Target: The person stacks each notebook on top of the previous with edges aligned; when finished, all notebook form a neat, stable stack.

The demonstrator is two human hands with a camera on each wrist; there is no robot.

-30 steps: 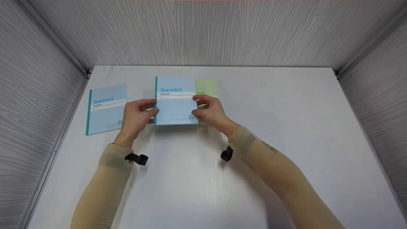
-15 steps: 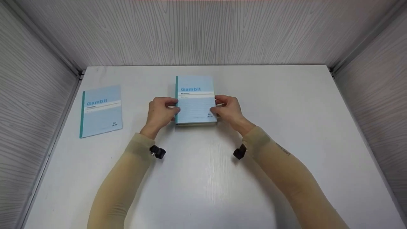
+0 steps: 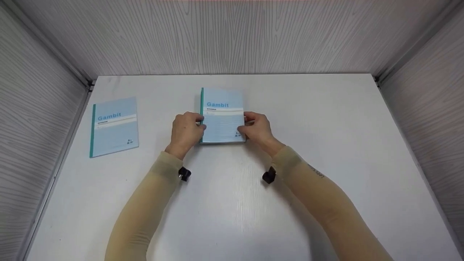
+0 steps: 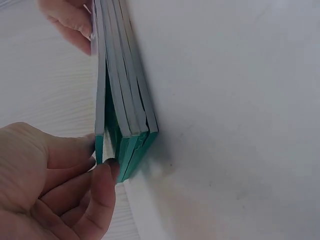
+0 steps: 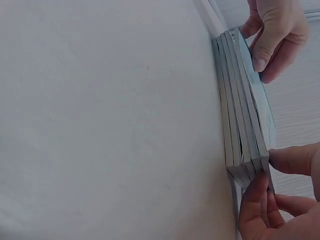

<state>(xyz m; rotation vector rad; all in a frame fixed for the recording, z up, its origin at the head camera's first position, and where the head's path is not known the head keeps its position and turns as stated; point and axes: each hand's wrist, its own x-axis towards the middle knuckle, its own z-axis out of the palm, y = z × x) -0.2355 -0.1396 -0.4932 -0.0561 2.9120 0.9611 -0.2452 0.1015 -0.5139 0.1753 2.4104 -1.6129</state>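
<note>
A light blue notebook point(image 3: 223, 125) with a teal spine lies on top of a small stack of notebooks point(image 4: 125, 100) at the table's back middle. My left hand point(image 3: 186, 131) pinches its spine edge, thumb on the cover and a fingertip underneath. In the left wrist view the spine side of this top notebook stands slightly raised, leaving a narrow gap over the stack. My right hand point(image 3: 257, 129) holds the opposite edge, its thumb on the cover and fingertips against the page edges, as the right wrist view shows.
Another light blue notebook point(image 3: 115, 127) lies flat and slightly turned on the left of the white table point(image 3: 232, 203). Wood-grain panels point(image 3: 232, 36) rise behind the table and on both sides.
Both hands have carried the blue notebook rightward onto the stack, covering the green notebook that showed beneath it. Over the last half second the hands have barely shifted.
</note>
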